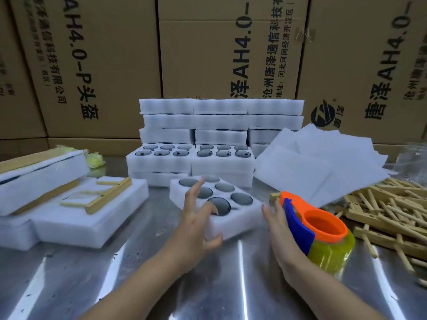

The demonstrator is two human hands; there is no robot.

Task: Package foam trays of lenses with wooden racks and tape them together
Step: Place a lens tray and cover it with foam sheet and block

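A white foam tray (240,215) with several dark lenses lies skewed on the steel table in front of me. My left hand (196,225) hovers over its near left corner, fingers spread, holding nothing. My right hand (280,236) is open just right of the tray, palm against an orange and blue tape dispenser (321,229) with a yellowish roll. On the left, a wooden rack (105,197) rests on a stack of foam trays (76,225). A pile of wooden racks (388,215) lies at the right.
More lens-filled foam trays (219,137) are stacked at the back centre. Loose white foam sheets (323,162) lie at the right, over the racks. A taped bundle with a wooden strip (39,174) sits far left. Cardboard boxes (208,47) wall off the back.
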